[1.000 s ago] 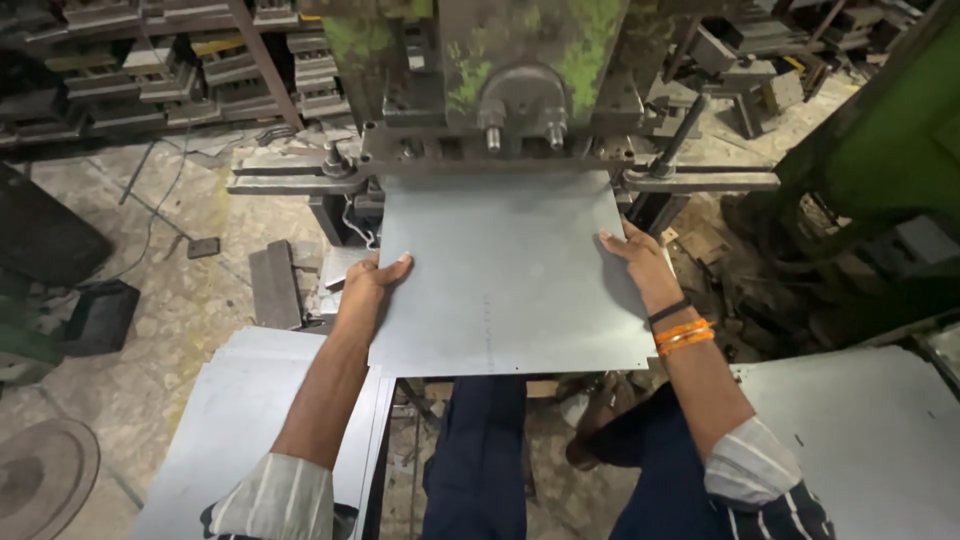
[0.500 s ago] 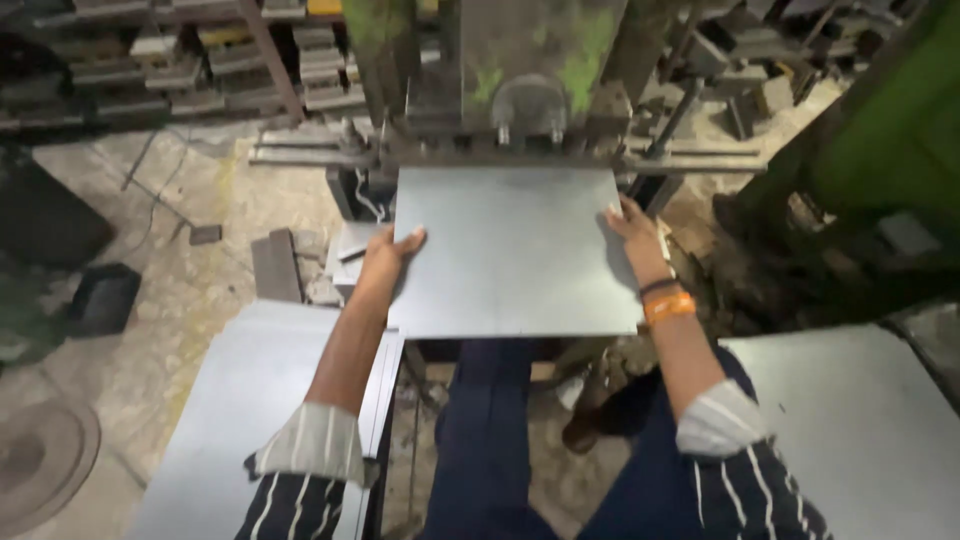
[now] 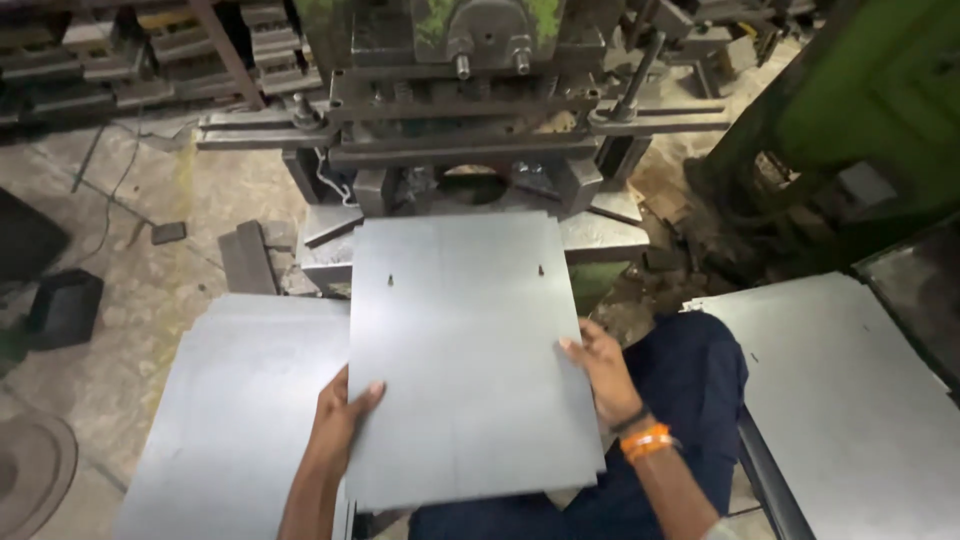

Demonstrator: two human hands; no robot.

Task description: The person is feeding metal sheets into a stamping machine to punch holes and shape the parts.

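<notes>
Left hand [image 3: 340, 420] and right hand [image 3: 600, 365] grip opposite edges of steel sheet [image 3: 465, 355], frame center; undersides probably fingers, hidden.

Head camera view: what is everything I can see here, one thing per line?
metal sheet: one, grey, flat, held at both side edges in front of the press; two small holes near its far end
press machine: one, dark steel with green patches, top centre
sheet stack, left: grey, lying low beside the left hand
sheet stack, right: grey, beside the right knee
green machine frame: one, upper right
metal parts on shelves: many, dark grey, upper left
floor: stained concrete, with scrap blocks
trousers: dark blue
wristbands: orange and black, right wrist
left hand: gripping the sheet's left edge
right hand: gripping the sheet's right edge
</notes>
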